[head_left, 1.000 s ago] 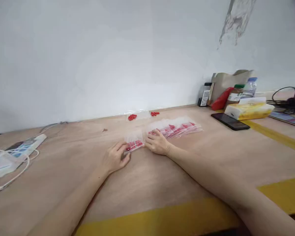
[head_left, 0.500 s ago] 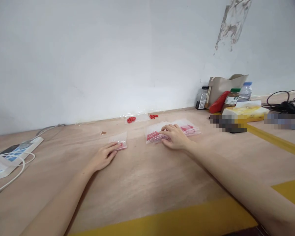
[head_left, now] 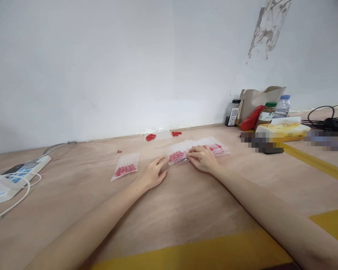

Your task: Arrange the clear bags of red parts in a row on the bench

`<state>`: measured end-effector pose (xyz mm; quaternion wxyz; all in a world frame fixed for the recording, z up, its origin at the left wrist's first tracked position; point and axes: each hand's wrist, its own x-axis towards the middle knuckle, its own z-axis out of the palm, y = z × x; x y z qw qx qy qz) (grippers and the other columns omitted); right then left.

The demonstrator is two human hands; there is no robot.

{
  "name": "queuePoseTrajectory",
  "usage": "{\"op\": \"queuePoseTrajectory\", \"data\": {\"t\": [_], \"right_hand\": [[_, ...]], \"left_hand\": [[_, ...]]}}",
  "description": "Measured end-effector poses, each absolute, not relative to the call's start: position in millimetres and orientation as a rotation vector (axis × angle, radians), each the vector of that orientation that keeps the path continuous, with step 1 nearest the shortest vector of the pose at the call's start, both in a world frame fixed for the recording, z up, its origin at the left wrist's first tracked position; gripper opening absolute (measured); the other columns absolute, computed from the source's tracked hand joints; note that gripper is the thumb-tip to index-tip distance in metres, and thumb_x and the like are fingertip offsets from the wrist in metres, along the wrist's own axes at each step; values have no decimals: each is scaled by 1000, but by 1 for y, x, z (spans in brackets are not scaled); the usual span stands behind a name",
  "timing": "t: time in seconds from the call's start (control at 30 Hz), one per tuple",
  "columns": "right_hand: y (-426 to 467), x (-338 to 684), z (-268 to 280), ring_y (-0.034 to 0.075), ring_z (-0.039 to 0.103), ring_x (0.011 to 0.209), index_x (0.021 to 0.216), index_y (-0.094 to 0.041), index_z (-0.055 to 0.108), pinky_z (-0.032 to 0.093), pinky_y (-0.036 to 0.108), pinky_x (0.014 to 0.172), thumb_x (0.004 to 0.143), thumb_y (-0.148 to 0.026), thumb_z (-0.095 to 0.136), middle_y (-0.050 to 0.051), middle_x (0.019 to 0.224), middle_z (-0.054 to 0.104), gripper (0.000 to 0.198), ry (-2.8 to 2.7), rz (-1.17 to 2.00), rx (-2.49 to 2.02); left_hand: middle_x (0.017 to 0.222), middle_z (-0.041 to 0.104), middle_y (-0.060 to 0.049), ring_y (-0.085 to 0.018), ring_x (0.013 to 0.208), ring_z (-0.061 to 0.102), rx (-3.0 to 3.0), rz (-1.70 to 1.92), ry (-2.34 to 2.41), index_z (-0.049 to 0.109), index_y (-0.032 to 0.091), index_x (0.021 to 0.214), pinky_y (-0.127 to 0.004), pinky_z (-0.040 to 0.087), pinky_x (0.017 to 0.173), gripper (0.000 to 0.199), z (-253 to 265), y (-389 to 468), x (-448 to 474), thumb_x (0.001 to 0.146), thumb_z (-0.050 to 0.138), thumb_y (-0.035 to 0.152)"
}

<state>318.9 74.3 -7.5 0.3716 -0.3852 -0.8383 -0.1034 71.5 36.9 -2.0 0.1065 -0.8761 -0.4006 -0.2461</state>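
Several clear zip bags with red capsule-shaped pieces lie in overlapping piles at the middle of the table. My right hand is over them, its thumb and fingers drawn together at the edge of a front zip bag; the hand covers part of the right-hand pile. Just left of the piles, my left hand rests low with thumb and fingers apart and nothing visible in it. Farther left, a separate zip bag lies flat, its red pieces lined up side by side.
Near the wall are two small groups of red pieces on clear plastic. A power strip with white cables lies at left. Bottles, a beige bag, a tissue pack and black cables stand at right.
My left hand has let go of the left zip bag and moved right to the piles; that bag now lies farther left. My right hand's fingers have drawn together at the bags.
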Motion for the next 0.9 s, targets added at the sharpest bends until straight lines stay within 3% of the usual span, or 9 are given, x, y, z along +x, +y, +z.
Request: {"op": "queuePoseTrajectory", "data": {"t": [0.2, 0.33, 0.5, 0.9], "right_hand": [[67, 309, -10, 14, 52, 80, 89, -18, 56, 41, 28, 71, 85, -16, 37, 5, 86, 58, 20, -2097, 86, -740], [60, 299, -13, 14, 52, 75, 86, -19, 53, 43, 27, 69, 81, -14, 41, 4, 81, 57, 13, -2158, 151, -677], [54, 283, -19, 13, 54, 77, 83, -17, 54, 43, 24, 67, 79, -12, 43, 5, 82, 58, 12, -2326, 26, -656], [49, 277, -16, 12, 50, 73, 77, -17, 58, 34, 26, 66, 84, -19, 41, 3, 74, 59, 19, -2314, -521, -634]], "left_hand": [[102, 59, -6, -17, 91, 58, -2495, -830, -1046, 53, 18, 106, -30, 49, 79, 29, -12, 60, 93, 78, 47, 14], [91, 65, -7, -16, 79, 62, -2349, -789, -770, 60, 16, 92, -27, 52, 68, 18, -13, 53, 72, 83, 44, 15], [89, 66, -6, -14, 76, 63, -2290, -703, -582, 61, 15, 86, -24, 53, 68, 16, -6, 27, 45, 83, 45, 14], [87, 67, -5, -15, 76, 63, -2334, -642, -658, 61, 16, 83, -26, 53, 64, 19, -4, 16, 41, 85, 42, 15]]}}
